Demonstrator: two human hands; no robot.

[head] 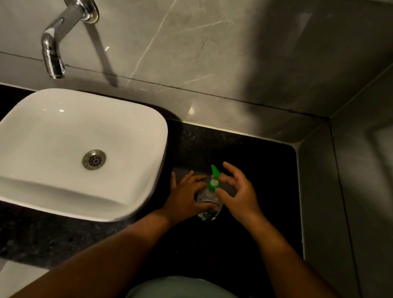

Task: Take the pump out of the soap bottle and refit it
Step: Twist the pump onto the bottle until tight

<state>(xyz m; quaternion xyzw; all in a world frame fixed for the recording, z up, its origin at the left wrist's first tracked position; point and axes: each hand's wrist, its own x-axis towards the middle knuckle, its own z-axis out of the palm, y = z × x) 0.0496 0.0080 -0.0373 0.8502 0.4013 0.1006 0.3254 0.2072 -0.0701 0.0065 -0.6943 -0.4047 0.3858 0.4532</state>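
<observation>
A clear soap bottle (pixel 207 199) stands upright on the black counter (pixel 249 158), right of the basin. Its green pump (pixel 214 177) sits in the neck, with the nozzle pointing away from me. My left hand (pixel 187 193) wraps the bottle's body from the left, thumb across its front. My right hand (pixel 237 188) is at the pump's collar from the right: thumb and one finger touch it, the other fingers spread. The bottle's lower part is mostly hidden by my left hand.
A white square basin (pixel 31 181) with a metal drain (pixel 94 159) fills the left of the counter. A chrome tap (pixel 56 46) juts from the grey marble wall above it. A side wall (pixel 355 188) closes the counter on the right.
</observation>
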